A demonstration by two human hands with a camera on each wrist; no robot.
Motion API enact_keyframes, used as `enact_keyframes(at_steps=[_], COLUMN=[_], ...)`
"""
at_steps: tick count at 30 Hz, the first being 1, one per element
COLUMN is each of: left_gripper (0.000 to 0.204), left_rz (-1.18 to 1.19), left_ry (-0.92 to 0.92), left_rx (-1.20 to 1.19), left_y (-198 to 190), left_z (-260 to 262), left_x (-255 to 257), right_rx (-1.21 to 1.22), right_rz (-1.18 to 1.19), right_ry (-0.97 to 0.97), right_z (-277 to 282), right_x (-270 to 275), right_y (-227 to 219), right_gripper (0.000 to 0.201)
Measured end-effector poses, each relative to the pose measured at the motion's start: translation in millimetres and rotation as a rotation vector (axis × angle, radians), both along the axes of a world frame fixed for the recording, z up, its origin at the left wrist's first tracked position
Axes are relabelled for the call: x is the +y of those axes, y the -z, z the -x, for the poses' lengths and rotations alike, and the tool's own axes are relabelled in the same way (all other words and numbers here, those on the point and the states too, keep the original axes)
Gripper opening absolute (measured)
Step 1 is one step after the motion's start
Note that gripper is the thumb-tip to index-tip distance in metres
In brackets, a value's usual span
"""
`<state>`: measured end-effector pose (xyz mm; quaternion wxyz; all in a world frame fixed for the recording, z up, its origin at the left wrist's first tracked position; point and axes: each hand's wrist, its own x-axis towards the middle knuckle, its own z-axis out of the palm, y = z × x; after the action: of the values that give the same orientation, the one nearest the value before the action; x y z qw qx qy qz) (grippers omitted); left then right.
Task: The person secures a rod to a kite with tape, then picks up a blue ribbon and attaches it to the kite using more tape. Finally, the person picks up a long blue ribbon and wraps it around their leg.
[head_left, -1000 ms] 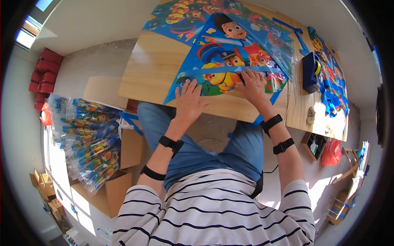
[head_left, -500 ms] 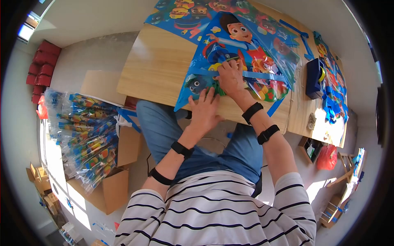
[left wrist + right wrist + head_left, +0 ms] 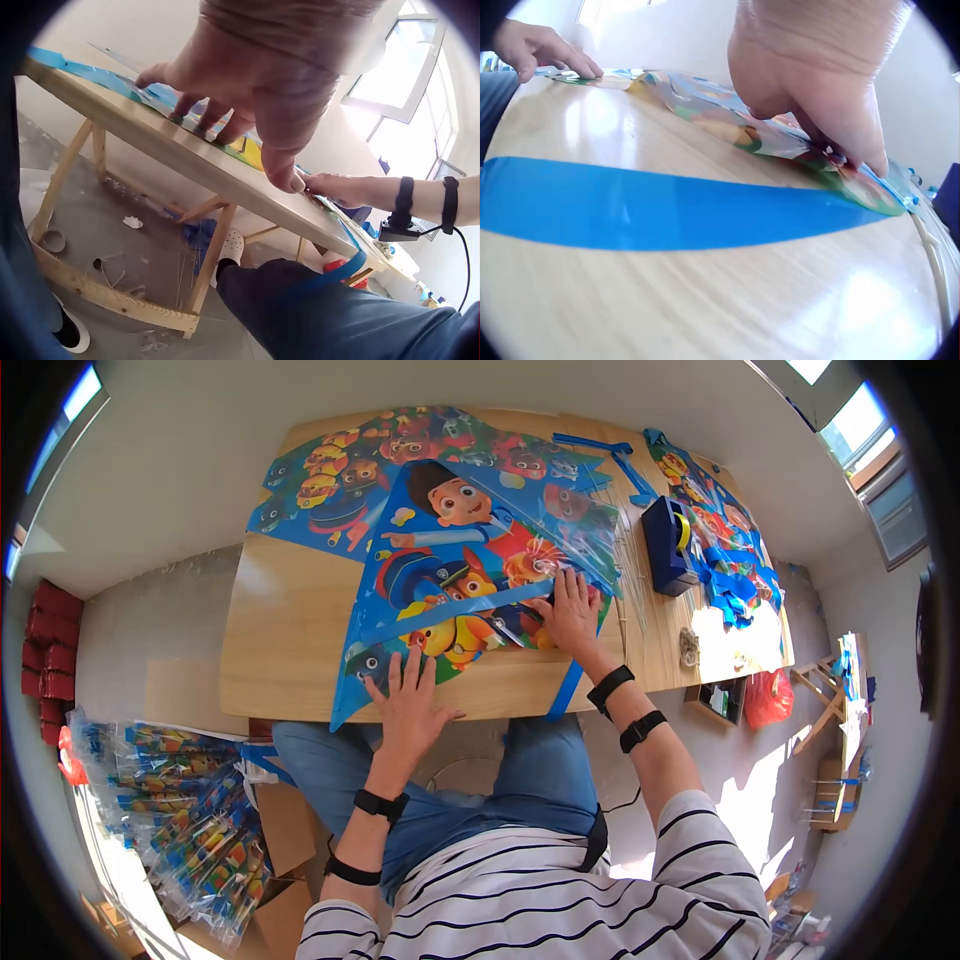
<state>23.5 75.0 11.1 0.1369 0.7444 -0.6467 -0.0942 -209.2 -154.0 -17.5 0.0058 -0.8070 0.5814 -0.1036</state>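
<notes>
A printed cartoon kite sheet [image 3: 462,550] lies on the wooden table, with a blue strip [image 3: 440,616] running slantwise across it. The left hand [image 3: 408,710] rests with spread fingers on the sheet's lower left edge; in the left wrist view its fingertips touch the sheet at the table edge. The right hand [image 3: 574,622] presses on the sheet near the strip's right end, fingers extended. In the right wrist view the sheet bulges a little off the table beside the right hand [image 3: 817,90], and a blue ribbon [image 3: 652,208] trails over the wood.
More printed sheets [image 3: 330,480] lie at the back left. A blue tape dispenser [image 3: 668,548] stands on the right, before a pile of sheets and blue ribbons [image 3: 735,585]. Bagged kites [image 3: 190,820] fill a carton at lower left. A red bag [image 3: 768,698] is beyond the table's right edge.
The right hand has moved from the sheet's middle to its right side, and the left hand has moved onto the sheet's lower left. The head view has shifted, showing more of the table.
</notes>
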Motion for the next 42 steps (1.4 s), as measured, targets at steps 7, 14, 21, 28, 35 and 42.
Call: enact_keyframes(at_steps=[7,14,21,28,35,42], left_gripper=[0.088,0.085,0.080,0.077,0.065,0.037], left_rz=[-0.028,0.012,-0.017,-0.022,0.255,0.404], left_ry=[0.006,0.037,-0.011,-0.038,-0.236,-0.104], left_rx=[0.019,0.048,-0.010,0.050,1.626,1.592], left_y=[-10,-4,-9,-10,-70,-95], left_z=[14,40,22,13,-23,-39], left_x=[-39,-59,-7,5,52,117], right_rx=[0.139,-0.232,-0.225,-0.279,-1.177,-1.322], right_rz=[-0.069,0.123,0.004,-0.018,-1.507,-1.915], right_ry=[0.018,-0.433,-0.652,-0.696,-0.595,-0.494], right_z=[-1,-59,-120,-127,-106,-119], right_x=[-83,-55,4,23,159,213], right_y=[-14,-46,-20,-35,-136,-122], right_gripper=[0.076,0.050,0.039,0.014,0.011,0.011])
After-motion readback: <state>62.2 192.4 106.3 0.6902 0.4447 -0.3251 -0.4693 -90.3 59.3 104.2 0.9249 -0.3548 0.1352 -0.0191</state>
